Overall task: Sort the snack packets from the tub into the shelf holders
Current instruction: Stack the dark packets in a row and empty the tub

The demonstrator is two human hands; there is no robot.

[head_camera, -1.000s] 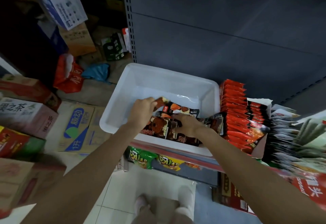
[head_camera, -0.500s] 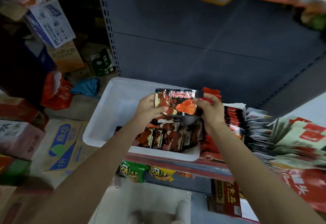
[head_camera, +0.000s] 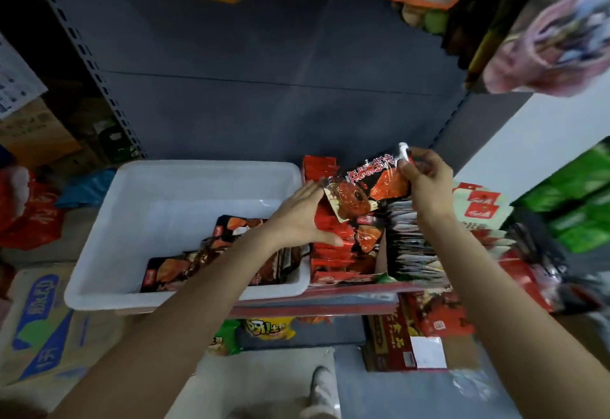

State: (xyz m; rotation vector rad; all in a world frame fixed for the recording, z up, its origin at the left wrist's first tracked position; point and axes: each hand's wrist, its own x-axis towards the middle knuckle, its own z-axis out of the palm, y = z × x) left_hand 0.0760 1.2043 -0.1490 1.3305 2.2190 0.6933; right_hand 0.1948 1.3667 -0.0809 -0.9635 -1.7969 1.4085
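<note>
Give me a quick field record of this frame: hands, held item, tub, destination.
left hand: open, fingers straight, pressing against the row of red packets in the shelf holder
right hand: pinches the top corner of a black-and-red snack packet
held packet: tilted, above the red packets, right of the tub
white tub: on the shelf, more dark packets lying at its near side
neighbouring holder: grey-white packets standing on edge, right of the red row

white tub point(head_camera: 132, 220), black-and-red snack packet point(head_camera: 366, 187), red packets point(head_camera: 333, 247), grey shelf back point(head_camera: 264, 105), green packs point(head_camera: 581, 207)
</note>
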